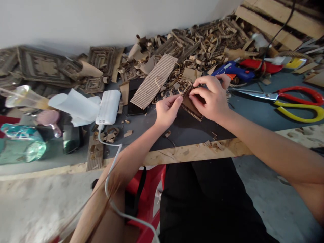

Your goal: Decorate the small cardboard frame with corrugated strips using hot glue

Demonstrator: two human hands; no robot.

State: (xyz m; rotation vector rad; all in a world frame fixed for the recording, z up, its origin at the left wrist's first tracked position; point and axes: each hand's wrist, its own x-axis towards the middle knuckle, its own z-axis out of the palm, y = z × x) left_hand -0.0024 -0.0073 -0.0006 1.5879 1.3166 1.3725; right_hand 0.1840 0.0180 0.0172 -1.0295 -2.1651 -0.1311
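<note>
Between my hands is a small brown cardboard piece (192, 108) with corrugated strips along its edges, held just above the grey table mat. My left hand (167, 109) pinches a corrugated cardboard strip (187, 89) at the piece's left corner with thumb and fingertips. From the right, my right hand (211, 96) grips the upper side of the same piece, its fingers bent and covering part of it. Just left of the hands lies a flat ribbed cardboard sheet (154, 81), partly over a black phone (135, 106).
Red-and-yellow-handled scissors (283, 98) lie to the right, below a blue glue gun (234, 71). Cardboard scraps (202, 47) heap along the wall. A white power bank (108, 107) trails a white cable across my left arm. Stepped cardboard frames (43, 65) stand back left.
</note>
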